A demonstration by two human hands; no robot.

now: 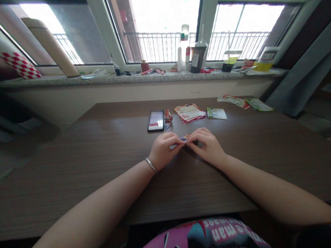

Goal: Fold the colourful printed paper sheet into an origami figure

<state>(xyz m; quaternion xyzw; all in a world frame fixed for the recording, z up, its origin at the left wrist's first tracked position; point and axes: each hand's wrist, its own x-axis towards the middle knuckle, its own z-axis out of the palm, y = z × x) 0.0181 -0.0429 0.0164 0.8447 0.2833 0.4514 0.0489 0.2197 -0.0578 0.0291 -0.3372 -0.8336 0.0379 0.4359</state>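
Fingertips of left hand (pixel 162 150) and right hand (pixel 207 147) pinch what looks like folded paper (pixel 184 138) at 5 o'clock from the phone (pixel 156 121); uneven pressure could skew its crease.

**Room Survey: Desk Below Window Wall**

A dark wood-grain desk (pixel 85 155) stands with its far edge toward a pale wall (pixel 77 100). Above that wall runs a speckled stone sill (pixel 77 80), cluttered along its middle and right end with bottles (pixel 184 48), cups and small items. Wide windows (pixel 165 20) in pale frames rise over the sill, and a railing (pixel 160 46) shows outside. Daylight through the glass is strong and overexposed, while the desk's near edge lies dim. A grey curtain (pixel 302 75) hangs beyond the desk's far right corner. A beige roll (pixel 49 44) leans at the sill's left end. The area left of the desk is dark and indistinct.
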